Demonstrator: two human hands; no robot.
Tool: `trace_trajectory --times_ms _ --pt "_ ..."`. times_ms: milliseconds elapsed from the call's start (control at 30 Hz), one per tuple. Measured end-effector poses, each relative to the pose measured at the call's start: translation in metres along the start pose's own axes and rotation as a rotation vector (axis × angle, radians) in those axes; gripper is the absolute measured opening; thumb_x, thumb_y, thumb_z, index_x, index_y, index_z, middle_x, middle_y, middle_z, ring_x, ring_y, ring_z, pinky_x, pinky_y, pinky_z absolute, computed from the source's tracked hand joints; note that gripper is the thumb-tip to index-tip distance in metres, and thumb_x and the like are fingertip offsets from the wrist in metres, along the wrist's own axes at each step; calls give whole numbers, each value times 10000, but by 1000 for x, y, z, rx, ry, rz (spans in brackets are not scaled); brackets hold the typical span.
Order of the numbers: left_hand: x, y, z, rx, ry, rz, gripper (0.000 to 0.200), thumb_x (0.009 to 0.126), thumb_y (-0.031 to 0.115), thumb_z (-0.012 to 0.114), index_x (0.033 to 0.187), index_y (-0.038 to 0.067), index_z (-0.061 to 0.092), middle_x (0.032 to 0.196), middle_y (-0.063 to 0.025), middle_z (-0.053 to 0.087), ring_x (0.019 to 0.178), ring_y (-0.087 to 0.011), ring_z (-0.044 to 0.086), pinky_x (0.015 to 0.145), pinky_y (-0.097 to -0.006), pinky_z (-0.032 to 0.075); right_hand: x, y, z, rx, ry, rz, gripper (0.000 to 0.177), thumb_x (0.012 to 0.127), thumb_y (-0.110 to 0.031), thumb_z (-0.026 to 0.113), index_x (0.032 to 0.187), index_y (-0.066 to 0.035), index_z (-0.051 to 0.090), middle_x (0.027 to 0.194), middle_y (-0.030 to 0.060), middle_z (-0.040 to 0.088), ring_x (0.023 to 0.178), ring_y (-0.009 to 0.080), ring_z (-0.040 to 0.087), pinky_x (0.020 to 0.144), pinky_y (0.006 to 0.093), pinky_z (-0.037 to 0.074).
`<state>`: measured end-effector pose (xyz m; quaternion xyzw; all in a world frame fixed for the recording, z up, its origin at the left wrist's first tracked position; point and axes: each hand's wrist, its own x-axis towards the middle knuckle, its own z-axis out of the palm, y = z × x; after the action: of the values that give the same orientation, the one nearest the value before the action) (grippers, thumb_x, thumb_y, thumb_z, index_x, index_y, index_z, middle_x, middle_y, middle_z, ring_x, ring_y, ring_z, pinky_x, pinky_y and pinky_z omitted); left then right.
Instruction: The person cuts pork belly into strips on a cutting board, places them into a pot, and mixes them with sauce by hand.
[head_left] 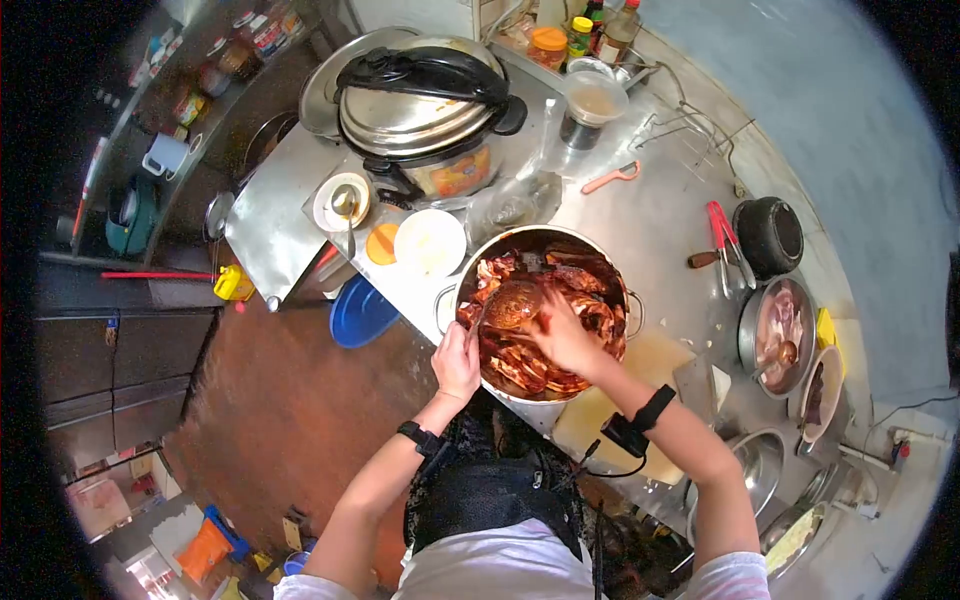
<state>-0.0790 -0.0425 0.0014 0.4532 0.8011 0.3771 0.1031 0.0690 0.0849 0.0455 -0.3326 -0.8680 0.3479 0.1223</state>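
1. 1 big round steel pot (530,232) w/ 2 side handles stands on the steel counter (650,215), straight in front of the person. It is full of red-brown sauced meat pieces (592,285), too many to count.
2. 1 round-bowled steel ladle (513,305) is inside the pot. Its bowl sits over the meat near the centre & its thin handle slants to the pot's near-left rim.
3. Left hand (456,362) is at the pot's near-left rim, fingers wrapped tight round the ladle handle.
4. Right hand (562,338) is inside the pot, just right of the ladle bowl, fingers bent down onto the meat. Can't tell if they pinch a piece.
5. 2 black wristbands: 1 on the left wrist (420,437), 1 on the right (640,420), both nearer the body than the pot.
6. Behind the pot: 1 large steel cooker w/ black lid handle (420,100).
7. Behind-left of the pot, in a row:
   - 1 white round bowl (430,242), just beside the rim
   - 1 orange disc (381,243)
   - 1 white dish holding 1 spoon (342,203)
8. Right of the pot:
   - 1 pair red-handled tongs (722,235)
   - 1 black round pan (770,235)
   - 1 steel pan of pale raw meat (780,325) w/ 1 ladle in it
9. Far behind the pot: 1 clear plastic tub (593,100) & 1 pink-handled tool (610,178).
10. Left of the pot, below the counter edge: 1 blue round plastic lid (360,312).
11. Near-right of the pot: 1 pale cutting board (655,365), partly under the right forearm.
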Motion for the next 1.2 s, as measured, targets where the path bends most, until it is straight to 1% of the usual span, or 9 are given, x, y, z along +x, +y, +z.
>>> trace_trajectory --times_ms 67,200,600,800,900,967,1000,1167,1200 --pt "-1 -1 0 -14 -7 -10 146 828 69 530 769 54 396 726 -152 456 682 -390 518 557 -440 410 -12 -18 0 -170 -129 34 493 867 -303 533 1239 10 449 1268 261 429 1219 414 364 1057 447 279" --pt "0 -3 1 -31 8 8 142 827 66 522 775 53 390 731 -159 455 684 -396 513 560 -441 408 -33 -29 5 -474 -307 1 487 897 -302 448 1297 -28 399 1320 185 418 1241 316 383 868 408 476" --pt "0 -2 -4 -9 -50 35 124 812 41 507 782 45 387 770 -163 453 713 -402 512 576 -459 407 -42 -4 14 -512 -559 -15 420 860 -173 406 1267 -70 430 1291 132 441 1249 250 392 766 380 533" --pt "2 3 -2 -40 -8 61 118 815 52 505 795 47 388 778 -160 464 718 -405 515 573 -466 406 -29 -11 -6 -711 -339 -171 454 856 -184 446 1299 -85 429 1342 139 400 1290 352 312 1093 452 232" --pt "0 0 -2 -30 -33 20 113 815 58 504 809 48 392 787 -160 473 724 -409 518 576 -471 407 -15 -6 -33 -164 -279 -52 390 776 -229 606 1089 -5 541 1192 238 490 1187 396 415 1019 440 347" --pt "0 0 -2 -17 -50 20 107 813 56 504 821 49 398 790 -159 477 725 -408 523 577 -473 412 6 15 -38 8 -25 -7 349 815 -139 578 1137 -14 534 1227 239 464 1151 398 431 1014 416 332" --pt "0 1 -2 -13 -53 16 107 813 56 504 821 49 398 790 -159 477 725 -408 523 577 -473 412 22 21 -41 14 174 -87 213 774 -144 571 910 19 561 1050 242 536 986 405 493 882 471 408" --pt "1 1 -2 -5 -62 10 113 801 49 514 809 48 401 790 -154 480 724 -396 530 581 -466 422 100 101 -32 227 -176 193 204 834 -112 520 948 47 578 892 215 613 842 353 576 800 421 446" --pt "1 1 -2 10 -84 -15 115 797 49 516 808 47 402 792 -155 480 726 -393 533 583 -464 425 114 129 -12 262 -321 180 234 872 -128 502 1033 34 551 962 156 609 879 256 566 814 360 443"
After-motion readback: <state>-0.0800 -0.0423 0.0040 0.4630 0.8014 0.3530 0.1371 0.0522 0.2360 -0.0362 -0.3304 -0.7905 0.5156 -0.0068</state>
